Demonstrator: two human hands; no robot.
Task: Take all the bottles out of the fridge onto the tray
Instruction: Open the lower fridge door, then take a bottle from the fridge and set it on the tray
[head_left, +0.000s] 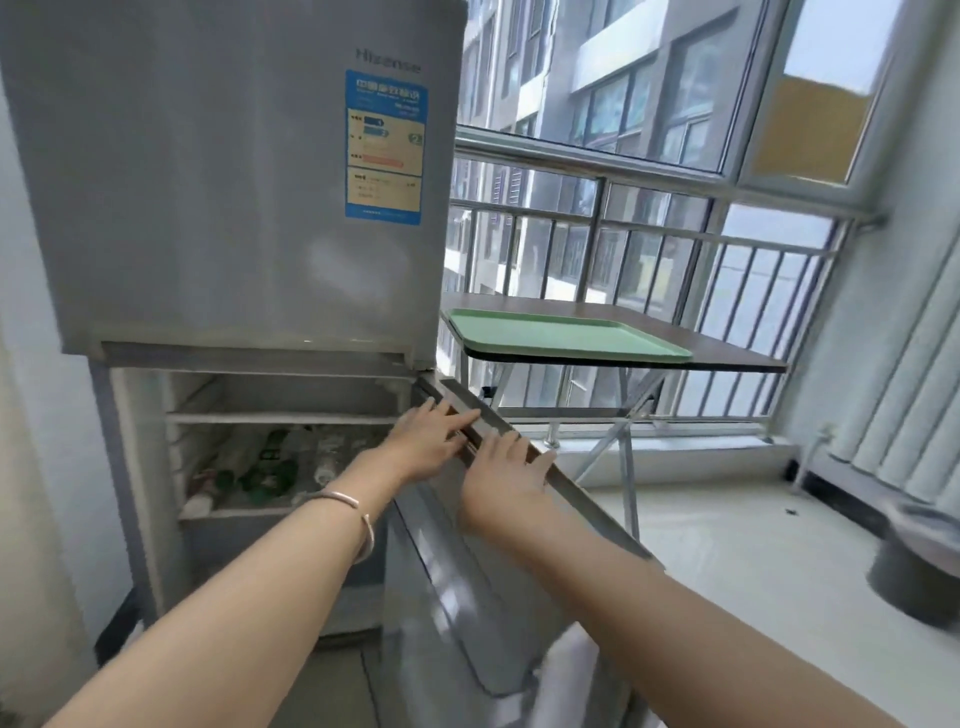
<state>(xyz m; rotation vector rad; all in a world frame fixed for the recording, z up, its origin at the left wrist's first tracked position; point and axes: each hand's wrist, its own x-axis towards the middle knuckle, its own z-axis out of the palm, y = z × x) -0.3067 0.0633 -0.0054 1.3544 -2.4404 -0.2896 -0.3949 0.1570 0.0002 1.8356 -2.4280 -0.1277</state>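
The grey fridge (234, 182) stands at the left with its lower door (467, 561) swung open toward me. Several bottles (270, 460), clear with green labels and caps, lie on a shelf in the lower compartment. My left hand (426, 441), a bracelet on its wrist, rests with spread fingers on the door's top edge. My right hand (504, 478) lies flat on the same edge, just to the right. Neither hand holds anything. A bare green tray (566, 340) lies on a small table to the right of the fridge.
The tray sits on a brown folding table (727, 348) with metal legs, in front of a window railing (649, 234). A radiator (893, 415) lines the right wall. A dark round container (914, 571) stands on the pale floor at the right.
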